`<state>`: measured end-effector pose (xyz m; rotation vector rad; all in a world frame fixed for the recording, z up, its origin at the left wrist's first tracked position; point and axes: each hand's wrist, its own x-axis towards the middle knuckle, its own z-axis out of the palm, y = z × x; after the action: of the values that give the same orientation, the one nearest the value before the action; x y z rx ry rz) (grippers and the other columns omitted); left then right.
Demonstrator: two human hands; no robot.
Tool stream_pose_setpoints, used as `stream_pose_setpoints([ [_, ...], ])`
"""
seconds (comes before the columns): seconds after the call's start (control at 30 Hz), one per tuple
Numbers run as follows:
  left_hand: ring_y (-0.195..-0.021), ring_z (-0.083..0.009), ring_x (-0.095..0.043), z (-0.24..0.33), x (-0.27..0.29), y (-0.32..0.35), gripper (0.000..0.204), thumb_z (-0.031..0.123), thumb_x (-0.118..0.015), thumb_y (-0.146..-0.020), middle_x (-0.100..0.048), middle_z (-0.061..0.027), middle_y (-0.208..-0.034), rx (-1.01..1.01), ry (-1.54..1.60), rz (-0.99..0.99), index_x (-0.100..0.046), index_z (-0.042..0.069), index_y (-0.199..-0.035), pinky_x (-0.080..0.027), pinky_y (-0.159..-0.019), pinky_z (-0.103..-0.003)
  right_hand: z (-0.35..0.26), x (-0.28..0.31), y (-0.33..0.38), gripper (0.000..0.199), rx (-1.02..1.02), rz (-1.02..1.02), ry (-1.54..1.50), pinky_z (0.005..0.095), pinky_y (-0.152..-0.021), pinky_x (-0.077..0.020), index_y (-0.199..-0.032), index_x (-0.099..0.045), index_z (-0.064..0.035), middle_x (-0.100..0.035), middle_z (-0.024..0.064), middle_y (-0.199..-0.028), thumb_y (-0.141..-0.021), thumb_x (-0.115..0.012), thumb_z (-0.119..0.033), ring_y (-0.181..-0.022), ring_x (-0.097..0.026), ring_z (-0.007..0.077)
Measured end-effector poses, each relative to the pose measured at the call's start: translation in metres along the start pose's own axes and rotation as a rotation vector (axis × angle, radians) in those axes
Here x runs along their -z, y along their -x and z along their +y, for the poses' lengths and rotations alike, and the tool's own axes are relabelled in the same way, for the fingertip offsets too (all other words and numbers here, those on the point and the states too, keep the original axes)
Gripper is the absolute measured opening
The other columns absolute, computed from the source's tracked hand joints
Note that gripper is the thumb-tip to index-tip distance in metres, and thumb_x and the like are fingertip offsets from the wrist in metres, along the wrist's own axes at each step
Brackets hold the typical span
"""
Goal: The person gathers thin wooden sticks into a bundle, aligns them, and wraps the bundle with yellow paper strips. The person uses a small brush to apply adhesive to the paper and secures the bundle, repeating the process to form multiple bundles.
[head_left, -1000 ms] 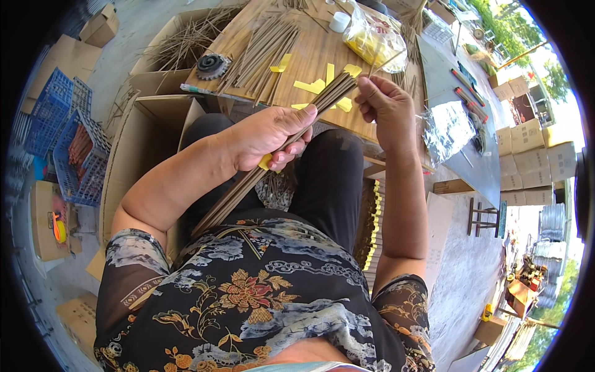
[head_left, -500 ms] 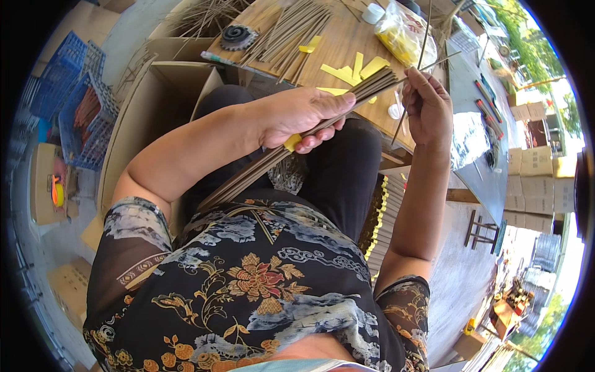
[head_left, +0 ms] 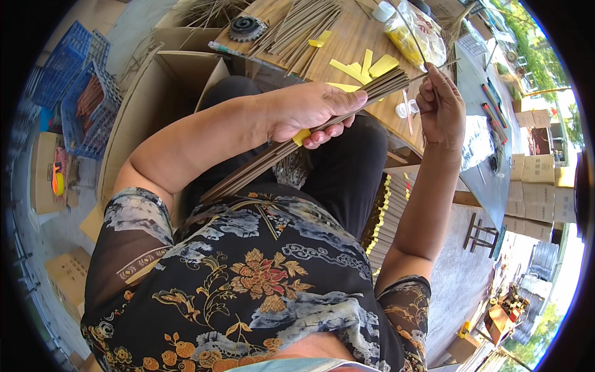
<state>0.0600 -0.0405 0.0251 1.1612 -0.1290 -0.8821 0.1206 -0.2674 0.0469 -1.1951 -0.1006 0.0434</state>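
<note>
"The right hand [head_left: 443, 108] has moved slightly farther from the upper end of the bundle of brown sticks [head_left: 251, 168] since a second ago."

"And its fingers?"

"Thumb and forefinger pinch a thin stick [head_left: 411, 36]; the others curl inward. A second stick crosses there, but whether it's gripped, I can't tell."

"The left hand [head_left: 304, 111]?"

"Wrapped around the bundle's middle, thumb along the top, a yellow band [head_left: 302, 137] just below its grip."

"So where's the bundle?"

"Slanting above the dark trousers [head_left: 347, 161]. Beyond its upper end, yellow strips [head_left: 383, 66] lie on the wooden table [head_left: 353, 34]; left of it stands an open cardboard box [head_left: 158, 105]."
</note>
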Motion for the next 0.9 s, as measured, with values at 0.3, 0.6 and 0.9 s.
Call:
stream_pose_setpoints([
  [0.3,-0.035,-0.0051,-0.038,0.002,0.005,0.003,0.044,0.047,-0.045,-0.087,-0.042,0.001,-0.05,-0.008,-0.007,0.071,-0.045,0.006,-0.074,-0.031,-0.031,-0.018,0.001,-0.011,0.035,0.027,-0.124,-0.076,0.093,0.0179,-0.049,-0.0318,-0.106,-0.053,0.0053,-0.053,0.0018,-0.068,-0.084,-0.056,-0.011,-0.055,-0.044,0.0064],
  [0.6,-0.036,-0.0049,-0.039,0.001,0.008,0.0,0.046,0.05,-0.046,-0.085,-0.043,0.0012,-0.051,0.002,-0.002,0.09,-0.05,0.006,-0.074,-0.032,-0.031,-0.018,-0.013,-0.015,0.051,0.032,0.016,-0.276,-0.373,0.0179,-0.05,-0.0341,-0.112,-0.05,0.0068,-0.059,0.0066,-0.079,-0.084,-0.053,-0.006,-0.056,-0.042,0.0081],
  [0.9,-0.037,-0.0068,-0.041,0.005,0.003,0.002,0.046,0.049,-0.042,-0.087,-0.045,0.0003,-0.051,0.015,-0.062,0.142,-0.049,0.005,-0.073,-0.033,-0.033,-0.02,-0.004,-0.056,0.067,0.008,0.089,-0.173,0.113,0.025,-0.064,-0.0511,-0.087,-0.054,0.0024,-0.062,0.0132,-0.082,-0.08,-0.055,0.0,-0.068,-0.06,0.0143],
])
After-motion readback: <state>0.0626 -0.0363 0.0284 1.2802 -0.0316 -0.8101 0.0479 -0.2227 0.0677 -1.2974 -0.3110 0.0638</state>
